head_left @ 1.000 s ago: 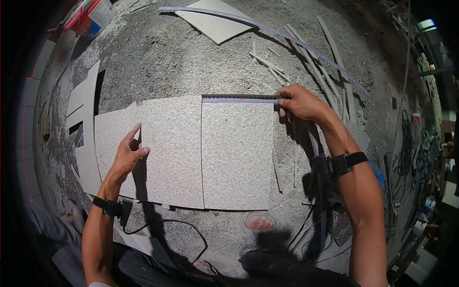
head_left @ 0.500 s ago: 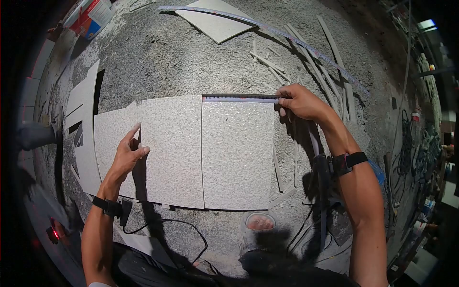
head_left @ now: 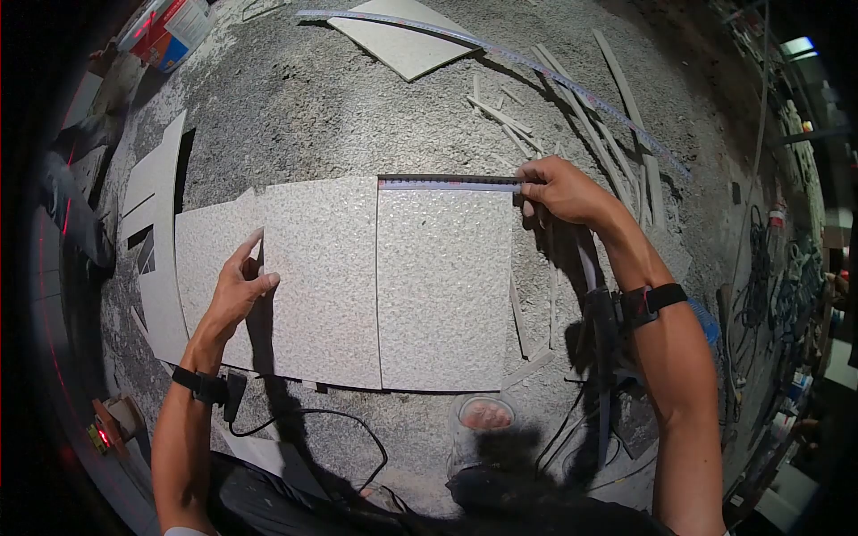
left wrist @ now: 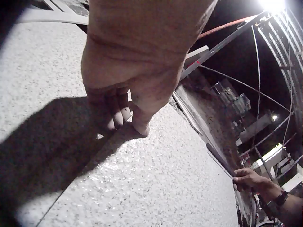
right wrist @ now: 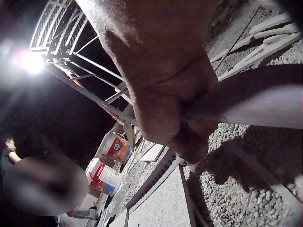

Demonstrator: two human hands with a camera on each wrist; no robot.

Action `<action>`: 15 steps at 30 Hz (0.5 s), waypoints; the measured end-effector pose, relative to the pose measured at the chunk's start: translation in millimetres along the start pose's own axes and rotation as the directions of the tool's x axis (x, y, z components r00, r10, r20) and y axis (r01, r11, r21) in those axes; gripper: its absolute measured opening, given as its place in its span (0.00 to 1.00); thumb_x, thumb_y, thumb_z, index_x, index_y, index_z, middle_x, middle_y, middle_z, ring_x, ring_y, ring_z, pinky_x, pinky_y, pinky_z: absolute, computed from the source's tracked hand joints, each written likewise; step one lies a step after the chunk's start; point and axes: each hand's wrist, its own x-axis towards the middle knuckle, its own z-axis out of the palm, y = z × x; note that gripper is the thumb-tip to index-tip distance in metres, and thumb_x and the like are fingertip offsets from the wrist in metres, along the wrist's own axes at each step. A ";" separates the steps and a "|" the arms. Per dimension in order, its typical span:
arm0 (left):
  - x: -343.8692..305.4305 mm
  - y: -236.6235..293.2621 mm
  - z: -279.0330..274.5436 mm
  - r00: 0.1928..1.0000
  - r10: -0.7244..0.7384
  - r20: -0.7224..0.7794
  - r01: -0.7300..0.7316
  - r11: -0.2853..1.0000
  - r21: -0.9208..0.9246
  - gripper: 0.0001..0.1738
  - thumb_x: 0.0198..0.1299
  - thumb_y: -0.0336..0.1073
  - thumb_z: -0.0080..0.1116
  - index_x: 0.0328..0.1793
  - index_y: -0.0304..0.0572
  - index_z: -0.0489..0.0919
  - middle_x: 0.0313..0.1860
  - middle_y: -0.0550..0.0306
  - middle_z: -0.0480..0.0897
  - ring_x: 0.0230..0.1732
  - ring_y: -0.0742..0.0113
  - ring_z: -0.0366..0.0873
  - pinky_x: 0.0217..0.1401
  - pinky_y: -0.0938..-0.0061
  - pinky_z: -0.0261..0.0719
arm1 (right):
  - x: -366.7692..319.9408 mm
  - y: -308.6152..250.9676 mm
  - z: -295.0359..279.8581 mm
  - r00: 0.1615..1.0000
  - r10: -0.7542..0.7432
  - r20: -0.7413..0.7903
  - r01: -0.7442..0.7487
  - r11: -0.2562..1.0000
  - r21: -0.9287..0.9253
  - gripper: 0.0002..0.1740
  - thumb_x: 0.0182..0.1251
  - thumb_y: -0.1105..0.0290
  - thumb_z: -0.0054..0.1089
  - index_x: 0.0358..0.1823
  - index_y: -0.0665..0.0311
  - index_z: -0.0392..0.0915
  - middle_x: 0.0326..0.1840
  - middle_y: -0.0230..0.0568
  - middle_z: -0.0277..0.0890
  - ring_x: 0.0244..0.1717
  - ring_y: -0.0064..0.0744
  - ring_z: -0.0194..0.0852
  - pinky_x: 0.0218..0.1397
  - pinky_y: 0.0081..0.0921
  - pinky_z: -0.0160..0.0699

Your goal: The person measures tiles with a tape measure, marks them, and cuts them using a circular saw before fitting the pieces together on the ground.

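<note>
Several speckled pale tiles lie side by side, the rightmost tile [head_left: 444, 290] beneath a measuring tape [head_left: 447, 185] stretched along its far edge. My right hand [head_left: 563, 192] pinches the tape at that tile's far right corner. A wide grey strip [right wrist: 255, 104] comes out beneath my palm in the right wrist view. Over the tiles to the left, my left hand [head_left: 241, 286] has its index finger and thumb spread apart. In the left wrist view its thumb tip is down at the middle tile [left wrist: 165, 165], beside a seam, with the other fingers bent in shadow.
Another measuring tape [head_left: 572, 85] curves past a loose tile [head_left: 407, 40]. Thin offcut strips [head_left: 590, 116] lie at the far right. Cut panels [head_left: 161, 241] stand left, a bucket [head_left: 170, 36] far left. A black cable [head_left: 340, 414] and clear cup [head_left: 483, 429] are near me. A person's leg [head_left: 85, 192] shows left.
Another person's dark-clothed leg has moved about at the left edge, and a device with a red light has come into view there. Both my hands and the tape have stayed still.
</note>
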 end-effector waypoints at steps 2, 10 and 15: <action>0.3 0.1 0.0 1.000 -0.009 -0.005 0.009 1.000 0.014 0.49 0.57 0.30 0.71 0.84 0.42 0.60 0.32 0.61 0.76 0.33 0.71 0.72 0.38 0.73 0.76 | -0.2 -0.1 0.1 1.000 0.002 -0.004 -0.002 1.000 0.014 0.09 0.73 0.76 0.52 0.43 0.73 0.81 0.25 0.37 0.80 0.28 0.28 0.83 0.33 0.30 0.76; 4.6 -8.8 -1.9 1.000 0.029 0.007 -0.029 1.000 -0.002 0.51 0.55 0.37 0.73 0.83 0.39 0.60 0.31 0.61 0.76 0.32 0.72 0.73 0.36 0.74 0.73 | 0.8 2.1 0.8 1.000 0.001 -0.002 -0.001 1.000 -0.009 0.09 0.75 0.73 0.52 0.39 0.67 0.81 0.26 0.29 0.78 0.29 0.20 0.71 0.36 0.26 0.69; 3.7 -7.2 -8.9 0.998 0.070 -0.006 -0.069 0.992 0.103 0.45 0.57 0.32 0.70 0.82 0.41 0.63 0.35 0.58 0.78 0.34 0.72 0.75 0.39 0.75 0.75 | -11.5 3.6 -7.3 0.993 -0.098 -0.067 0.094 0.993 -0.070 0.10 0.69 0.72 0.53 0.41 0.71 0.81 0.26 0.35 0.80 0.27 0.27 0.78 0.35 0.32 0.74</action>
